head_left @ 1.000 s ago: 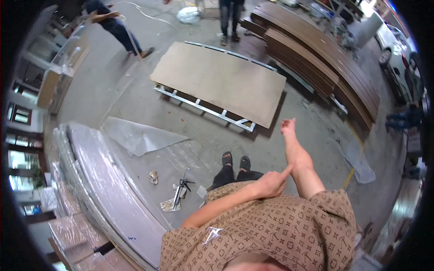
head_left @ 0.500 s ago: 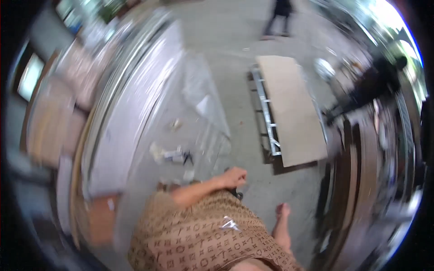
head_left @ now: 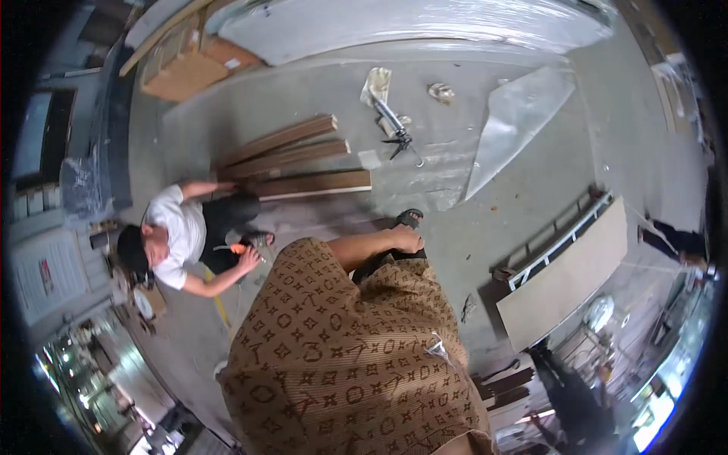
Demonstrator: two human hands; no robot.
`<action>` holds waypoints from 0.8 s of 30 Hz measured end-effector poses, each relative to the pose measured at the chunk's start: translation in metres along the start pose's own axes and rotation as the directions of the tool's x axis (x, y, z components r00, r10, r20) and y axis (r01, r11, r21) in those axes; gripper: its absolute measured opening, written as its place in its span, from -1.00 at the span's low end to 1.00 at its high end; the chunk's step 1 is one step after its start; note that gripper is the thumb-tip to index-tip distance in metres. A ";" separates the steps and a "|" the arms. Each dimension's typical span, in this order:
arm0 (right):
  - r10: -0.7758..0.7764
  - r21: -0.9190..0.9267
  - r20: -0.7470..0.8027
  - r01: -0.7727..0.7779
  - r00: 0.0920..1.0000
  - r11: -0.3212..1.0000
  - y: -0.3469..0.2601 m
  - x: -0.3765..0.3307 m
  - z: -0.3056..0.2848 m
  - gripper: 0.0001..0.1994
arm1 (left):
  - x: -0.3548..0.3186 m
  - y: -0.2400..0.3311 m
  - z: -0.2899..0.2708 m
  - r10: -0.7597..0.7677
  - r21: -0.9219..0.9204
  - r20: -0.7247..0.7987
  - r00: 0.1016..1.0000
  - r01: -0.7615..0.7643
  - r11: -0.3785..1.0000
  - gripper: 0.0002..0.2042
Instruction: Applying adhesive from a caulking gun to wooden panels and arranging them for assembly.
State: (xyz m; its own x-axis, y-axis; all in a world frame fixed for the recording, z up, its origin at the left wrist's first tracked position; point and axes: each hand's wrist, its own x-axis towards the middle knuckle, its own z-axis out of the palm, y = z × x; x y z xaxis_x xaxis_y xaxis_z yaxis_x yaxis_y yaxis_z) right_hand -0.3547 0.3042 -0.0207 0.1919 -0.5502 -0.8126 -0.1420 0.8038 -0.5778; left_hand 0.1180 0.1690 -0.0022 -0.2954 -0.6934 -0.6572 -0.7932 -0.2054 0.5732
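My left hand (head_left: 407,239) hangs in front of my patterned brown shirt (head_left: 341,334), its fingers curled into a loose fist with nothing showing in them. Just beyond it is one of my dark sandals (head_left: 409,218). My right hand is out of view. On the floor ahead lies a caulking gun (head_left: 390,120) with a silver barrel and black handle, next to a crumpled pale cloth (head_left: 376,83). Several brown boards (head_left: 315,184) lie to the left, beyond my hand's reach. A crouching co-worker (head_left: 178,227) in a white shirt holds a small orange tool (head_left: 239,248) beside them.
Plastic-wrapped panels (head_left: 425,30) span the far side, with a cardboard box (head_left: 189,68) at their left end. Clear plastic sheeting (head_left: 523,114) lies on the floor. A beige board (head_left: 569,280) rests on a metal frame at right. Two other people stand near the right edge.
My view has swung left, bringing the co-worker and the brown boards into sight. The beige board shifts rightward in the picture. My right hand has left the view; my left stays curled.
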 end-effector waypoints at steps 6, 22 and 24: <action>0.123 -0.293 0.293 -0.033 0.948 0.956 -0.099 0.053 -0.023 -0.79 | -0.012 -0.014 0.038 0.008 -0.524 0.234 0.972 0.119 0.844 -0.32; -0.035 -0.943 0.316 0.318 0.948 0.098 -0.306 0.174 0.060 -0.62 | -0.022 0.048 0.052 -0.541 -0.531 -0.118 0.832 0.408 0.743 -0.41; -0.061 -0.874 0.471 0.456 0.880 -0.167 -0.327 0.173 0.076 -0.60 | -0.032 0.063 0.067 -0.628 -0.521 -0.517 0.582 0.368 0.770 -0.61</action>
State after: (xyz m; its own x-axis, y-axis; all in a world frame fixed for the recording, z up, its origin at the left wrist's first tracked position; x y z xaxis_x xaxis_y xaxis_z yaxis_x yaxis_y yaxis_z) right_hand -0.2008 -0.0370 0.0337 0.6346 -0.4272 -0.6440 -0.7378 -0.5829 -0.3403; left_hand 0.0414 0.2241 0.0223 0.6010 -0.6316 -0.4898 -0.4423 -0.7732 0.4544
